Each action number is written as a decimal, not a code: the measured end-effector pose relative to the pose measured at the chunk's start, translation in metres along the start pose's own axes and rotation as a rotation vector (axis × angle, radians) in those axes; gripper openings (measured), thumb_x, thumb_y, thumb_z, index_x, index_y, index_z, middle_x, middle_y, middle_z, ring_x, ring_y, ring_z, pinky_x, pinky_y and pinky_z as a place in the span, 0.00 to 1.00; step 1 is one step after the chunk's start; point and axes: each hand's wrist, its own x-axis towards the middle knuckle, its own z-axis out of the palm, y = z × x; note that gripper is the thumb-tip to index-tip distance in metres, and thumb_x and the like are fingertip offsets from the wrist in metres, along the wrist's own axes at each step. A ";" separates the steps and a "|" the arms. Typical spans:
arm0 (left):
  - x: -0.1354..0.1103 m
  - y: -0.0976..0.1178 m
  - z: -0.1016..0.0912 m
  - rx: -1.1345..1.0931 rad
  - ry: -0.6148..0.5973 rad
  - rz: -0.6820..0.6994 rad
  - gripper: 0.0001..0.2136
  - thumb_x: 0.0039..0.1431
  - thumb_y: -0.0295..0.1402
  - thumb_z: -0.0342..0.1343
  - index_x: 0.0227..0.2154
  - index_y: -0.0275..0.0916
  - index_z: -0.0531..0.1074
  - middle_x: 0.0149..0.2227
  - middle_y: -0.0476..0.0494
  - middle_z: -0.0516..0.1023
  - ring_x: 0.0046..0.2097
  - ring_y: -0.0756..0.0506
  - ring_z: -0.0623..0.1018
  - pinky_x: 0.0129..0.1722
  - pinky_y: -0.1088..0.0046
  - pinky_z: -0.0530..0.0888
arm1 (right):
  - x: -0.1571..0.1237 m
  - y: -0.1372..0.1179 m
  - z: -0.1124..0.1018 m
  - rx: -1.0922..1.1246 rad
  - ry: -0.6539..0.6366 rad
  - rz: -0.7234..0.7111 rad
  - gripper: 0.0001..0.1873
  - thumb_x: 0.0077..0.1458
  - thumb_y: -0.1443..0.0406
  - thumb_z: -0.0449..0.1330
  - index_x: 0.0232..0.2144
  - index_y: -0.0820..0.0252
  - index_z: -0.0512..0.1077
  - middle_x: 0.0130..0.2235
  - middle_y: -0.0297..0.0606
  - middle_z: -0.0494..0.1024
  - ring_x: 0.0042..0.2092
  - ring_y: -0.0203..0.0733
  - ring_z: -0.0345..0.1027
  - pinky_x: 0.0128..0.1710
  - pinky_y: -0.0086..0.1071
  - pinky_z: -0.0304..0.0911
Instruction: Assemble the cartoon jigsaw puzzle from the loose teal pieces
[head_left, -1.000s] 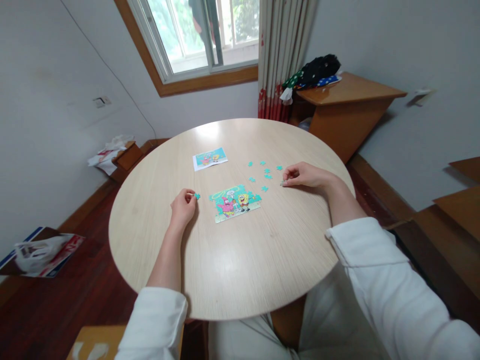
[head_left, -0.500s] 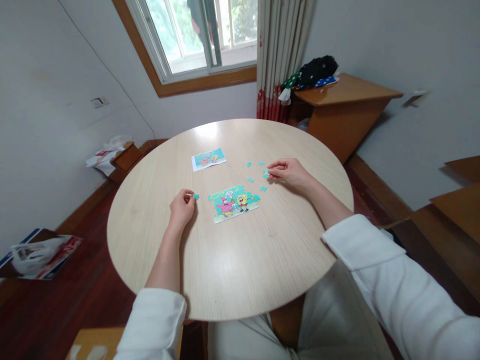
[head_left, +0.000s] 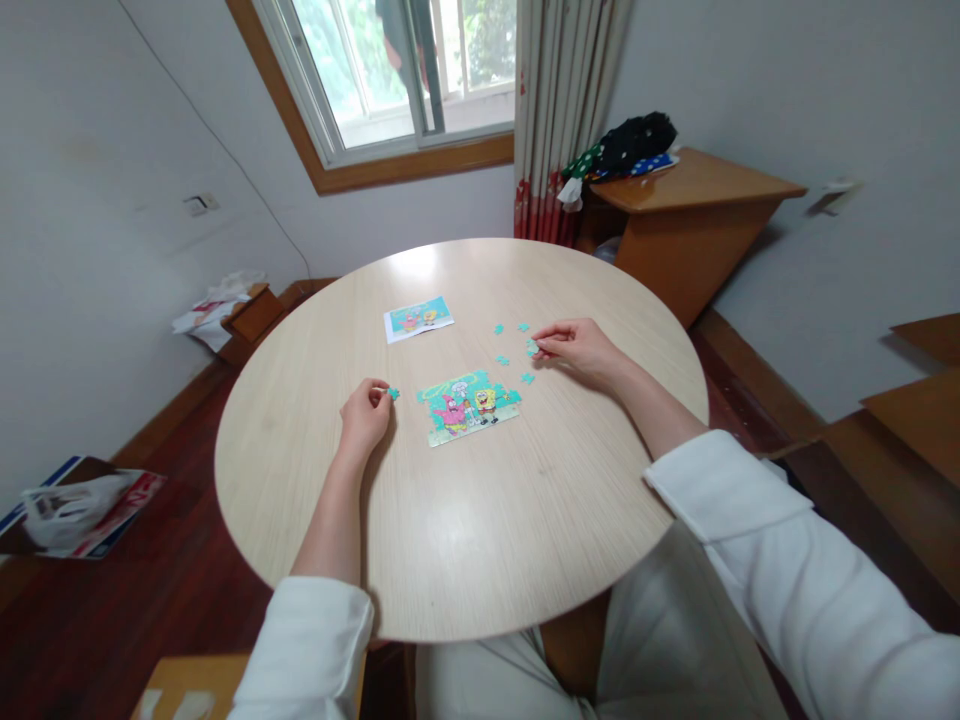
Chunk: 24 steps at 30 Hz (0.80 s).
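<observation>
Since a second ago, the right hand (head_left: 574,344) has moved left to the loose pieces (head_left: 528,379), its fingertips now against one green piece (head_left: 532,348), though I cannot tell whether it is gripped. Just left of the partly joined puzzle (head_left: 469,408), the left hand (head_left: 365,413) pinches a teal piece (head_left: 394,394). Between both hands, the puzzle lies flat on the round table (head_left: 465,550), nearer than the printed picture (head_left: 418,318).

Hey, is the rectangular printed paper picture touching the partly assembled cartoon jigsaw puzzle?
No, the rectangular printed paper picture lies apart from the partly assembled cartoon jigsaw puzzle, with the pale round tabletop showing between them.
</observation>
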 end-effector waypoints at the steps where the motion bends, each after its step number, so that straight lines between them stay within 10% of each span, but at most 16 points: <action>1: 0.000 0.000 0.000 0.000 0.001 0.003 0.07 0.50 0.32 0.50 0.32 0.40 0.70 0.28 0.47 0.75 0.31 0.47 0.74 0.36 0.71 0.67 | 0.000 0.000 0.000 -0.004 -0.001 -0.005 0.17 0.39 0.58 0.69 0.29 0.63 0.72 0.25 0.40 0.76 0.28 0.37 0.70 0.30 0.32 0.66; 24: 0.001 -0.004 0.002 0.004 -0.003 0.000 0.08 0.50 0.34 0.50 0.32 0.39 0.70 0.28 0.47 0.75 0.30 0.47 0.74 0.36 0.71 0.67 | 0.000 -0.005 -0.002 -0.116 0.054 -0.081 0.16 0.41 0.55 0.63 0.30 0.61 0.73 0.23 0.34 0.69 0.25 0.33 0.60 0.27 0.30 0.59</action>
